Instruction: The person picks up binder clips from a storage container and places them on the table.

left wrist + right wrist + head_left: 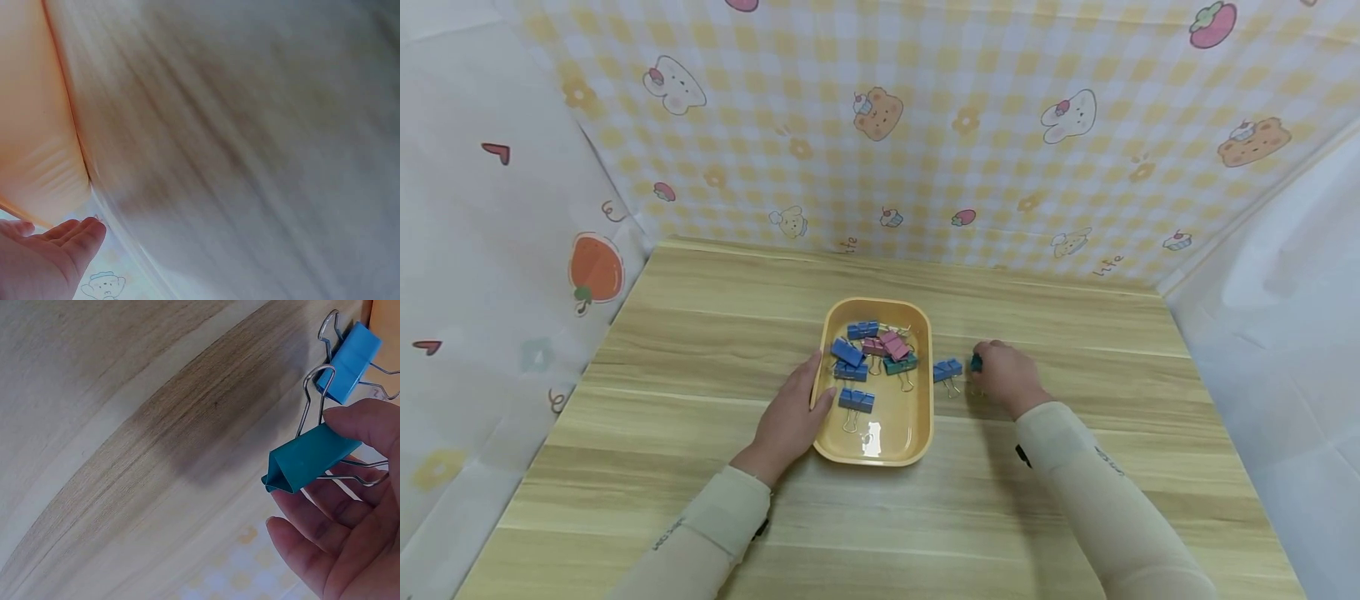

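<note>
My right hand (1009,377) pinches a teal-green binder clip (312,456) between thumb and fingers, its wire handles spread, right of the tray. Close beside it, a blue binder clip (947,370) lies just outside the tray's right wall. On the other side, my left hand (792,418) holds the yellow tray (895,462) by its left edge, thumb over the rim and fingers along the outer wall. Inside the tray are several blue clips (856,401), pink clips (895,344) and a green clip (900,364). The left wrist view shows the fingers (84,240) by the tray's side.
A wood-grain table (700,333) lies under everything. Behind it hangs a yellow checked cloth (925,167) with cartoon prints, and white sheets (490,250) close off both sides.
</note>
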`<action>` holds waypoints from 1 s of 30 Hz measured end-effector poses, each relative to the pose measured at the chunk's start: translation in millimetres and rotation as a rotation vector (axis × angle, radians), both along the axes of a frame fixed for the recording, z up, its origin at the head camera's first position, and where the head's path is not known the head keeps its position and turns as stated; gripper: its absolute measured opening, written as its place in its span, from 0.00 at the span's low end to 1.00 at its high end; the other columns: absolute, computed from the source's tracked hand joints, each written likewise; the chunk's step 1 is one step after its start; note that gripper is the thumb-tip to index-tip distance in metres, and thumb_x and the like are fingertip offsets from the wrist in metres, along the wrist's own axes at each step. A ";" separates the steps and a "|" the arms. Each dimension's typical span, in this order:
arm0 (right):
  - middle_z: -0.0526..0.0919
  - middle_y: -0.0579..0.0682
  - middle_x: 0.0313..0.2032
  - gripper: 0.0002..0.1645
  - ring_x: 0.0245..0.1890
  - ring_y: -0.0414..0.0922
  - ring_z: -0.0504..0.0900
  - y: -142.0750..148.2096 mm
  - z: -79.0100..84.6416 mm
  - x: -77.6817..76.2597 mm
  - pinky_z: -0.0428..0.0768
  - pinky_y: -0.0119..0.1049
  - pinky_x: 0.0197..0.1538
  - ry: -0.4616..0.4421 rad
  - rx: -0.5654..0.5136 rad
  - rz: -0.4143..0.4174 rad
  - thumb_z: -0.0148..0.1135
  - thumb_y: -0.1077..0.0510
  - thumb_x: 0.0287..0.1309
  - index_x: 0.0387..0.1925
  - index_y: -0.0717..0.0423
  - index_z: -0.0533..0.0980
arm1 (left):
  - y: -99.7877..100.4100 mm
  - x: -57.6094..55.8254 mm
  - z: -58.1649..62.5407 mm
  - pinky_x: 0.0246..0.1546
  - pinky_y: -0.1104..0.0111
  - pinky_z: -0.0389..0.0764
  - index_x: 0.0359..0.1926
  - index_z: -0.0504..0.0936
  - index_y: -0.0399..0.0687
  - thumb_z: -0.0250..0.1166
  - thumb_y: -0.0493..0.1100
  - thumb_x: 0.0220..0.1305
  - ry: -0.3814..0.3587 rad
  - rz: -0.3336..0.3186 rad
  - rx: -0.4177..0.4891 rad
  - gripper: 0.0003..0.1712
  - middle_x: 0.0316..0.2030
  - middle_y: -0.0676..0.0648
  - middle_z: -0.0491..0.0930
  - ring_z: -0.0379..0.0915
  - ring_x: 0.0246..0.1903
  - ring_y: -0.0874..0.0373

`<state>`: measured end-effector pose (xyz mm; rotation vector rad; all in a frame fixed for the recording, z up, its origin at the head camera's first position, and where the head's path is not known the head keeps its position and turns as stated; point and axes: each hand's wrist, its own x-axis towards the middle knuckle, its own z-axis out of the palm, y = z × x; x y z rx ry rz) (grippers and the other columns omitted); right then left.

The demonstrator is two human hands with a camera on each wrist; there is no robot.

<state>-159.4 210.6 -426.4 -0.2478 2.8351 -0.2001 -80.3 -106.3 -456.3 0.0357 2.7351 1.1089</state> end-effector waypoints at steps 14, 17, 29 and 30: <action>0.80 0.57 0.41 0.22 0.35 0.49 0.78 2.3 -6.9 -3.4 0.81 0.46 0.33 -0.041 0.072 0.025 0.65 0.57 0.58 0.52 0.60 0.76 | 1.3 -0.1 -1.9 0.68 0.48 0.57 0.77 0.45 0.51 0.51 0.54 0.72 -0.009 0.006 0.004 0.40 0.73 0.40 0.53 0.50 0.71 0.42; 0.80 0.56 0.41 0.21 0.34 0.48 0.78 2.3 -8.5 -4.0 0.80 0.46 0.33 -0.043 0.076 0.025 0.65 0.57 0.56 0.52 0.60 0.76 | 1.1 -0.1 -2.2 0.69 0.49 0.57 0.77 0.45 0.50 0.51 0.54 0.72 -0.008 0.005 0.002 0.40 0.73 0.40 0.53 0.50 0.71 0.42; 0.79 0.51 0.36 0.11 0.33 0.46 0.78 -0.3 -14.4 -5.8 0.81 0.44 0.35 -0.055 0.084 0.018 0.64 0.59 0.57 0.42 0.58 0.78 | -1.0 -0.6 -2.6 0.69 0.49 0.56 0.77 0.45 0.46 0.50 0.53 0.73 0.015 -0.016 -0.014 0.40 0.73 0.38 0.53 0.49 0.71 0.42; 0.79 0.51 0.36 0.11 0.32 0.46 0.77 -0.7 -13.9 -5.7 0.81 0.44 0.34 -0.055 0.086 0.020 0.64 0.59 0.57 0.42 0.57 0.78 | -1.1 -0.7 -2.6 0.69 0.49 0.56 0.77 0.45 0.46 0.50 0.53 0.73 0.015 -0.016 -0.017 0.40 0.73 0.38 0.53 0.49 0.71 0.41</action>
